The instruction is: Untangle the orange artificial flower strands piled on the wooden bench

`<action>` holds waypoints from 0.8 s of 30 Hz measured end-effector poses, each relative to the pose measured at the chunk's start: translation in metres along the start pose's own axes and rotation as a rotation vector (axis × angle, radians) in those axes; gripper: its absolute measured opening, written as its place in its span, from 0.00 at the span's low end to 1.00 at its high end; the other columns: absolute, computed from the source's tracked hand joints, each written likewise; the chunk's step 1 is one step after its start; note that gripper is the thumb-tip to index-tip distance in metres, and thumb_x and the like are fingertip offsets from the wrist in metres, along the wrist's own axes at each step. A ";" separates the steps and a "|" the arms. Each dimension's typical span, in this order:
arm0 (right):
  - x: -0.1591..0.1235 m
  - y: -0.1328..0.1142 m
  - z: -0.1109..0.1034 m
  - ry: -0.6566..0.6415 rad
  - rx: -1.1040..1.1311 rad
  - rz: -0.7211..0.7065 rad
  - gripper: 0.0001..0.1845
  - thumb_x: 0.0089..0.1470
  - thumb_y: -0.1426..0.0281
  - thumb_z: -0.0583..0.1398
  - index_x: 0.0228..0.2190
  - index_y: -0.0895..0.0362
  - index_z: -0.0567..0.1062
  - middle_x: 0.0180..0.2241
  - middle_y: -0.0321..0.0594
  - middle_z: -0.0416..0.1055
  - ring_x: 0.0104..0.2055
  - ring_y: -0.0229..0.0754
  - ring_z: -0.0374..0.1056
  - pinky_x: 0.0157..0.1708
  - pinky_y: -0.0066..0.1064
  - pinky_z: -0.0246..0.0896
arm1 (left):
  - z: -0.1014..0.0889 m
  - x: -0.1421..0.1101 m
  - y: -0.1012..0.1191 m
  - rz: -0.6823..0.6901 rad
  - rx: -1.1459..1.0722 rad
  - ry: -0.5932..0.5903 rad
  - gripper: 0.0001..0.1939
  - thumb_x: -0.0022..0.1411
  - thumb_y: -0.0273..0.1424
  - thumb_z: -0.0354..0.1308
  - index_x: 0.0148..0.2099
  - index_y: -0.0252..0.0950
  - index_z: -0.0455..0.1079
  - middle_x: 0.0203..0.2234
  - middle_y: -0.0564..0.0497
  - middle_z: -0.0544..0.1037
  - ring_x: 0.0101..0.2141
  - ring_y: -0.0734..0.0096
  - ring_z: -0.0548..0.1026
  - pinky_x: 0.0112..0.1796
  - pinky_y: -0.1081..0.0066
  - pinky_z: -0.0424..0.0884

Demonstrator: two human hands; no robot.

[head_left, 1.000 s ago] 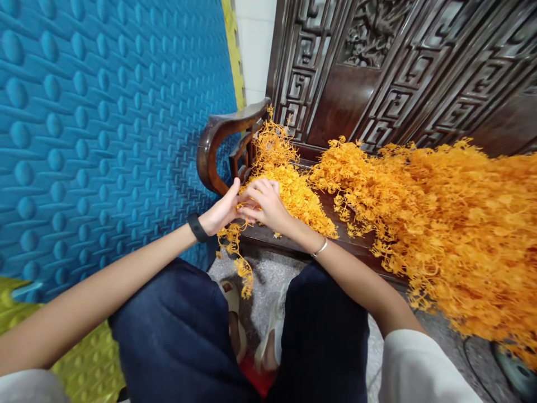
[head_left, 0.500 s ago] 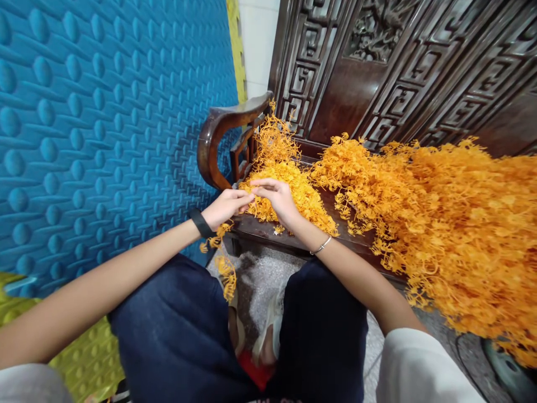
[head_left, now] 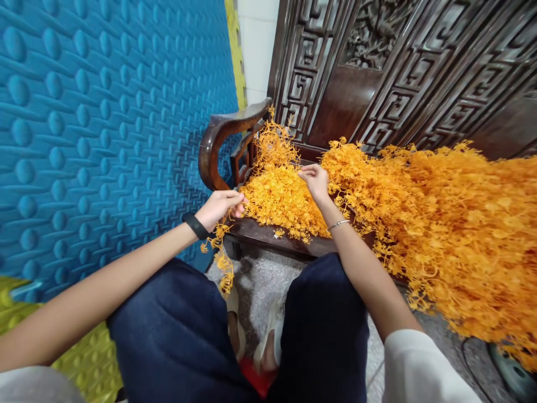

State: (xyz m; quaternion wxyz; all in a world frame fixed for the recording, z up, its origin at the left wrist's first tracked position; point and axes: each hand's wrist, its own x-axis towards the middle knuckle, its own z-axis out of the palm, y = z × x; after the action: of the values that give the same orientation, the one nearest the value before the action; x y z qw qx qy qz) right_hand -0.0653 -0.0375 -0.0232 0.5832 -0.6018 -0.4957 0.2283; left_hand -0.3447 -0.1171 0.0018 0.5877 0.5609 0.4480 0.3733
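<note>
Blue foam matting (head_left: 104,123), embossed with ovals, fills the left side; yellow edging runs along its far border. Dark carved-wood settee back (head_left: 348,106) spans the upper right, with fretwork strips and glossy plain panels. Large mass of orange plastic flower sprigs (head_left: 461,224) spreads over the right part of the seat and past its front edge. Dark blue trousers (head_left: 168,330) in the foreground, knees apart, speckled floor (head_left: 255,268) between them. Settee seat (head_left: 251,226) partly bare along the front. Smaller heap of orange sprigs (head_left: 285,196) on the seat, between the curved armrest (head_left: 213,140) and the large mass.

Left hand (head_left: 220,208): at the heap's left edge, near the seat's front corner. Grip closed, thumb against curled fingers, on an orange sprig strand (head_left: 225,266) that dangles below the hand beside the knee. Right hand (head_left: 314,180): above the far right side of the heap, just beside the large mass, well apart from the left. Grip nearly closed, thumb and fingertips drawn together; whether anything is pinched there, cannot tell.

Black wristband (head_left: 196,226) on left wrist; thin silver bangle (head_left: 338,224) on right.
</note>
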 end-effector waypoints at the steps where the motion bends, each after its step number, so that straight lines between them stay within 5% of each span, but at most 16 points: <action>1: -0.001 0.004 0.000 -0.066 -0.029 -0.033 0.07 0.38 0.75 0.63 0.25 0.60 0.71 0.23 0.35 0.68 0.28 0.36 0.64 0.36 0.33 0.62 | -0.002 0.001 0.000 -0.002 -0.008 0.001 0.14 0.48 0.39 0.65 0.29 0.31 0.74 0.19 0.51 0.73 0.20 0.76 0.70 0.26 0.72 0.65; 7: -0.010 0.009 0.007 -0.113 -0.269 -0.097 0.04 0.42 0.72 0.63 0.25 0.60 0.77 0.17 0.31 0.62 0.22 0.35 0.58 0.33 0.33 0.59 | -0.004 0.002 0.001 0.112 0.043 0.108 0.15 0.48 0.40 0.65 0.32 0.32 0.77 0.28 0.48 0.79 0.27 0.73 0.72 0.31 0.70 0.67; 12: -0.009 0.011 0.006 -0.162 -0.223 -0.051 0.09 0.44 0.75 0.60 0.31 0.62 0.78 0.25 0.41 0.72 0.28 0.40 0.66 0.37 0.36 0.63 | -0.003 0.001 0.004 0.114 0.058 0.096 0.16 0.47 0.40 0.65 0.34 0.33 0.78 0.26 0.49 0.78 0.25 0.74 0.72 0.28 0.72 0.67; 18: -0.029 -0.015 0.012 -0.094 -0.309 -0.428 0.10 0.46 0.71 0.61 0.34 0.57 0.76 0.41 0.45 0.74 0.47 0.49 0.66 0.50 0.45 0.57 | -0.002 0.000 0.006 0.124 0.073 0.091 0.17 0.47 0.40 0.65 0.35 0.32 0.78 0.26 0.49 0.76 0.24 0.76 0.71 0.24 0.74 0.67; 24: -0.101 -0.066 0.035 -0.552 -0.218 -0.706 0.15 0.58 0.60 0.53 0.28 0.55 0.73 0.25 0.37 0.70 0.29 0.38 0.64 0.37 0.35 0.60 | -0.005 0.002 0.003 0.081 0.021 0.139 0.18 0.46 0.40 0.66 0.36 0.31 0.78 0.25 0.49 0.78 0.22 0.76 0.72 0.25 0.73 0.69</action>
State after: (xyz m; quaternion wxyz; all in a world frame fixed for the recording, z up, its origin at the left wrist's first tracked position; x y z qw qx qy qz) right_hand -0.1575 -0.1191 -0.0004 0.4047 -0.3704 -0.8283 0.1139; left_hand -0.3487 -0.1138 0.0044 0.5336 0.5573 0.4686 0.4302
